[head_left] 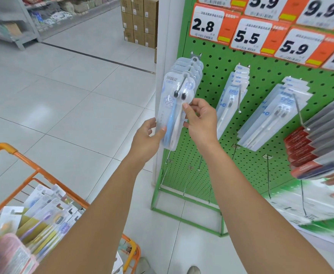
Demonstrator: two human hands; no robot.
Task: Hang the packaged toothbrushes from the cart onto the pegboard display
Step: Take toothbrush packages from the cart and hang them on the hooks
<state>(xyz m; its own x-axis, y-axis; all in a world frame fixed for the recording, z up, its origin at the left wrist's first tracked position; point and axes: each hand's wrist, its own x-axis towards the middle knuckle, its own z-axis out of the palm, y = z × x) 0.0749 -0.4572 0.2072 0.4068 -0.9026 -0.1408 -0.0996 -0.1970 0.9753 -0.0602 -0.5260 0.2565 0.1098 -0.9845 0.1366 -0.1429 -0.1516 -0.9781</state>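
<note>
Right thumb (pixel 186 107) and fingers are pinching the right edge of the front pack (pixel 171 115), just below the two dark brush heads. Left hand (pixel 147 135) is gripping the same pack lower down, thumb lying across its face, fingers curled behind the left edge. Right hand (pixel 200 119) is sitting just beside the left, both arms reaching up from below. The pack is hanging foremost in a stack on the leftmost hook (pixel 183 81) of the green pegboard (pixel 261 80), holding one blue and one white brush. More packs are hanging on hooks to the right, under orange price tags (pixel 207 24). The orange cart (pixel 43 175) is standing at lower left, with loose packs (pixel 43 214) lying inside.
</note>
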